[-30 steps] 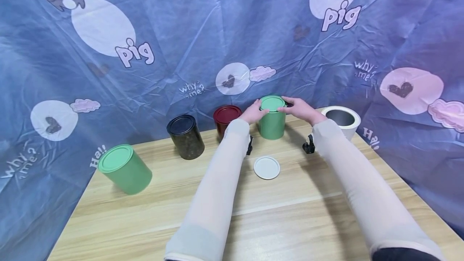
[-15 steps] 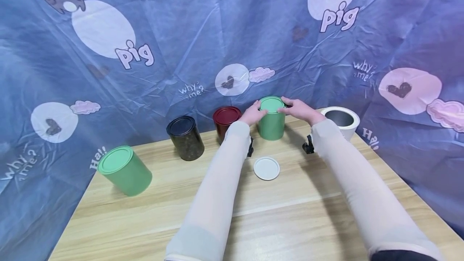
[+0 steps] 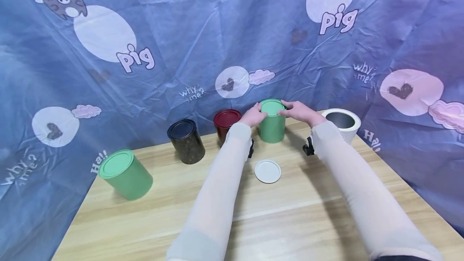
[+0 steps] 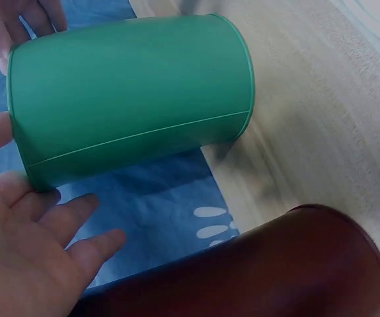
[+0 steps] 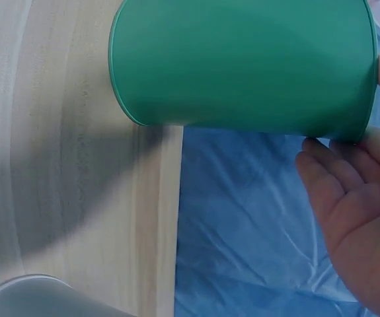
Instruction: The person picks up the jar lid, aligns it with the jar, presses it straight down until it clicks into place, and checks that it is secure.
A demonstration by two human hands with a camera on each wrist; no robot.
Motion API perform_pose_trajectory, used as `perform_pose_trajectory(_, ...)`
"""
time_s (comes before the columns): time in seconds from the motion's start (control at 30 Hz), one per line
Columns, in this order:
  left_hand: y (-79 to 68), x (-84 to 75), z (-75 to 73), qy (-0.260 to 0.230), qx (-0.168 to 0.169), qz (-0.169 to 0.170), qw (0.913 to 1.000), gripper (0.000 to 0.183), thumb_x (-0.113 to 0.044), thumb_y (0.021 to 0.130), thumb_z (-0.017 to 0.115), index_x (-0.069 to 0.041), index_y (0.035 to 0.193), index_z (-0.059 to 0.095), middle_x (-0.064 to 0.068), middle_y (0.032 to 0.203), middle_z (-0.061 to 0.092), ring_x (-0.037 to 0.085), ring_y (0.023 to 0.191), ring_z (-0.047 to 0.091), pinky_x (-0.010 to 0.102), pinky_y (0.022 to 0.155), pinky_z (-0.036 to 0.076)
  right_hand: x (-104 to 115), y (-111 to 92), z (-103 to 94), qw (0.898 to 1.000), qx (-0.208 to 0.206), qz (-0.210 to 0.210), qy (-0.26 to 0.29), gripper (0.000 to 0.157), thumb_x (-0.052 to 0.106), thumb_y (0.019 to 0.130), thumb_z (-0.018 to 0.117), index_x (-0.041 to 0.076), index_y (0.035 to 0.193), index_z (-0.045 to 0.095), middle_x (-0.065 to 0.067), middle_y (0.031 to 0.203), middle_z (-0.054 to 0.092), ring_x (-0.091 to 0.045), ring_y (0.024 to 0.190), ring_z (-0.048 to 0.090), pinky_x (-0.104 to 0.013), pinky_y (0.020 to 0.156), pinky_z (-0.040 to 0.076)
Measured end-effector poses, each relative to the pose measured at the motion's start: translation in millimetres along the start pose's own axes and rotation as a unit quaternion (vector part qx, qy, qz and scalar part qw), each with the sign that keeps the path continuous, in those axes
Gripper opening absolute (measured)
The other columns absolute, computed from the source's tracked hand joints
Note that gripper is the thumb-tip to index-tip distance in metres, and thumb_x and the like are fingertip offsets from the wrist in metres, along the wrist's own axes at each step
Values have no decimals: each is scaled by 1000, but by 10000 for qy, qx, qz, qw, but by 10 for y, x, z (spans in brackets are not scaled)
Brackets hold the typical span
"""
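Note:
A lidded green can (image 3: pixel 272 128) stands upright near the table's back edge. My left hand (image 3: pixel 253 114) grips its top rim from the left, thumb at the lid (image 3: pixel 272 108). From the right side my right hand (image 3: pixel 299 112) holds the same rim, its thumb also at the lid. In the left wrist view, the left hand (image 4: pixel 28 244) has some fingers reaching past the can's side. The right wrist view has the right hand (image 5: pixel 361 191) with fingertips touching the can just under the rim. The lid looks seated. A dark red can (image 3: pixel 226 121) is close to my left hand, partly behind that arm.
A white lid (image 3: pixel 268 171) lies flat in front of the green can. At the right stands an open white can (image 3: pixel 349 134), partly behind my right forearm. A black can (image 3: pixel 187 144) and another lidded green can (image 3: pixel 132 178) stand to the left. Blue cloth (image 3: pixel 174 43) hangs behind.
The view tilts slightly upward, so everything sits a little lower in the frame. Both hands stay at the green can's rim, and the can stays in place.

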State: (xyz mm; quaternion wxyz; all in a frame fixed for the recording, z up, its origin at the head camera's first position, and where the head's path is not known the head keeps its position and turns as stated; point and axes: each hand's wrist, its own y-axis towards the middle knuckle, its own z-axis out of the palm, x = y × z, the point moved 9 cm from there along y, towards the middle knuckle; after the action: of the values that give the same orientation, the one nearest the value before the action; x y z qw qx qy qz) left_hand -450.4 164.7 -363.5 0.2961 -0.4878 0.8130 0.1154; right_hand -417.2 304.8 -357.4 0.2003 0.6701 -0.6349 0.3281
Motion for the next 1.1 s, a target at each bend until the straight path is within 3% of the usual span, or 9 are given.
perform_pose_trajectory(0.3,-14,-5,6,65,-29,-94,9999,64,-30,97,42,-8,154,23,10,162,18,27,147,25,34,120,24,131,-28,-15,9966,143,-99,-803,73,35,97,54,-5,149,23,-33,148,30,-47,139,28,-54,116,24)
perform_pose_trajectory(1.1,18,22,38,-419,-121,-102,9990,64,-27,97,44,-7,154,22,8,163,15,29,147,23,37,120,22,11,-11,8,9990,-97,41,-431,76,42,97,53,1,152,19,-29,153,25,-45,142,23,-54,117,22)
